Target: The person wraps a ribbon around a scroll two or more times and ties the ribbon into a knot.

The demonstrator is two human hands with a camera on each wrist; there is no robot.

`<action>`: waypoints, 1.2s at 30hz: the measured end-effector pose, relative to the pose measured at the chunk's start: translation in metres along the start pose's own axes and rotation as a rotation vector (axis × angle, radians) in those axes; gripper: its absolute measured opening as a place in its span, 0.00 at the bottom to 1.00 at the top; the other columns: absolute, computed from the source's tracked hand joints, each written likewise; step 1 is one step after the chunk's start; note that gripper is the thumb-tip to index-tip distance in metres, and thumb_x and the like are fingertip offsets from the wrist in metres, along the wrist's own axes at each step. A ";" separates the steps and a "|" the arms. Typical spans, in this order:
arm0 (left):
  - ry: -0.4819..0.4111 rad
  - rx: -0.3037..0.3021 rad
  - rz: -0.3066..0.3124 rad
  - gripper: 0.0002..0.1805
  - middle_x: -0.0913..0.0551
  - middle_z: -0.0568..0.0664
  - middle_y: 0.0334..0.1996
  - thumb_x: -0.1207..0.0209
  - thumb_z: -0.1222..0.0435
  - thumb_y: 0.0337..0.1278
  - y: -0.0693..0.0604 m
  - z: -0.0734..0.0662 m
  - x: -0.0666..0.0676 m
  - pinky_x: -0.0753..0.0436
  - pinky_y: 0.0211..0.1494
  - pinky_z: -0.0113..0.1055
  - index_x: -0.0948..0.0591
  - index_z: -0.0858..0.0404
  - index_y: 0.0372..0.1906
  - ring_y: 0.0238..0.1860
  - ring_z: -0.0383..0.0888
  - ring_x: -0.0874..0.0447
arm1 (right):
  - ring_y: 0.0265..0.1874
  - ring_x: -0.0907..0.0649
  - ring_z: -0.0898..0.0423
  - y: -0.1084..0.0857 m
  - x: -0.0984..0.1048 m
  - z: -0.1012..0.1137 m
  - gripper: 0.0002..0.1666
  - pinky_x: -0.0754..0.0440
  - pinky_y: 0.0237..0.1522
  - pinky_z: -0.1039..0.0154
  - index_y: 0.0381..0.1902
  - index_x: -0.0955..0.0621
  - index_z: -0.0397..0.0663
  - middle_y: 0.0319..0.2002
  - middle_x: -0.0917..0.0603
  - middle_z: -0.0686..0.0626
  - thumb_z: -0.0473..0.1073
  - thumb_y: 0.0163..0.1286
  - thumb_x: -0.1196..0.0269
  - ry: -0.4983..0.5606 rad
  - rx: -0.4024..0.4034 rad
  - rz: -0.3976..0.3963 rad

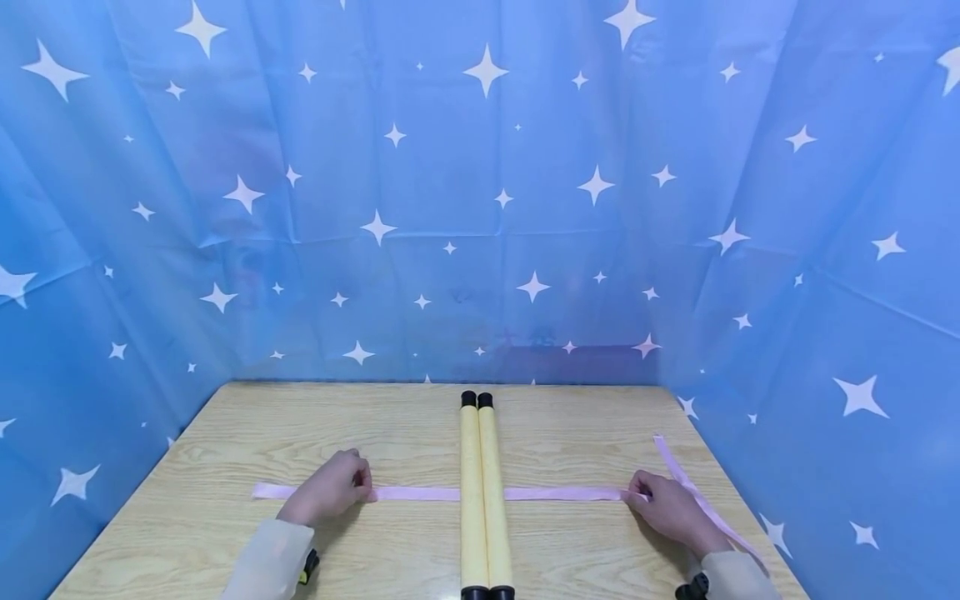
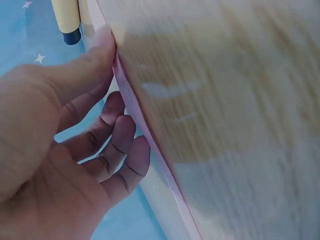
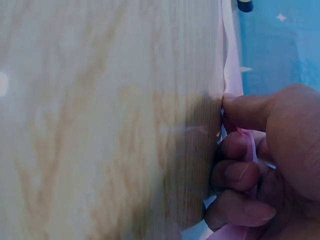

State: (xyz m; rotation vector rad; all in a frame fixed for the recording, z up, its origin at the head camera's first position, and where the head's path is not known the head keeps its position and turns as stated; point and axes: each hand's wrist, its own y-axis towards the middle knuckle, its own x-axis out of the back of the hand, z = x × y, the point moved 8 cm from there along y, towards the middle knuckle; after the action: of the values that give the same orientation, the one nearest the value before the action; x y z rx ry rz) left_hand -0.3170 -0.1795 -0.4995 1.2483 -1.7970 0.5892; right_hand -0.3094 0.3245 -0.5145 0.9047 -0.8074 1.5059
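A pink ribbon (image 1: pixel 562 493) runs left to right across the wooden table and passes beneath two pale yellow rolls (image 1: pixel 480 500) with black end caps, which lie side by side. My left hand (image 1: pixel 333 486) pinches the ribbon left of the rolls; in the left wrist view the thumb and forefinger meet on the ribbon (image 2: pixel 131 97) and the other fingers are loosely bent. On the right, my right hand (image 1: pixel 670 506) pinches the ribbon between thumb and forefinger. The right wrist view shows the ribbon (image 3: pixel 231 55) continuing past the curled fingers.
The ribbon's right tail slants across the right side of the wooden table (image 1: pixel 300 417). A blue curtain (image 1: pixel 450 167) with white stars hangs behind and along both sides. Dark devices sit at both wrists, below the light sleeves (image 1: pixel 272 560).
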 end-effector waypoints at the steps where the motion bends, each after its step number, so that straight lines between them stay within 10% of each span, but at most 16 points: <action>1: -0.006 -0.007 0.006 0.11 0.26 0.44 0.27 0.28 0.64 0.56 0.000 0.000 -0.001 0.28 0.32 0.28 0.20 0.57 0.25 0.29 0.35 0.32 | 0.21 0.33 0.61 0.000 0.000 0.000 0.12 0.36 0.28 0.67 0.31 0.24 0.54 0.21 0.29 0.56 0.50 0.73 0.35 -0.002 0.002 -0.002; 15: -0.136 -0.052 0.044 0.08 0.28 0.44 0.24 0.42 0.67 0.73 0.000 -0.003 0.016 0.31 0.27 0.28 0.26 0.60 0.34 0.24 0.33 0.34 | 0.20 0.32 0.64 -0.002 0.019 0.002 0.12 0.33 0.27 0.68 0.28 0.20 0.54 0.20 0.26 0.57 0.48 0.71 0.33 0.047 0.071 0.021; 36: -0.105 0.052 -0.114 0.08 0.30 0.45 0.24 0.41 0.67 0.73 -0.036 0.055 0.065 0.32 0.26 0.29 0.27 0.60 0.35 0.24 0.32 0.36 | 0.18 0.36 0.66 -0.006 0.056 -0.017 0.10 0.35 0.23 0.68 0.36 0.15 0.50 0.19 0.32 0.59 0.46 0.77 0.39 0.081 0.115 -0.031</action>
State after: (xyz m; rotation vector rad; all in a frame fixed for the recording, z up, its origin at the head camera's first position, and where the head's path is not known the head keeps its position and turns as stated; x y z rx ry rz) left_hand -0.3137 -0.2691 -0.4772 1.4300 -1.7925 0.5170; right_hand -0.3080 0.3662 -0.4725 0.9306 -0.6507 1.5640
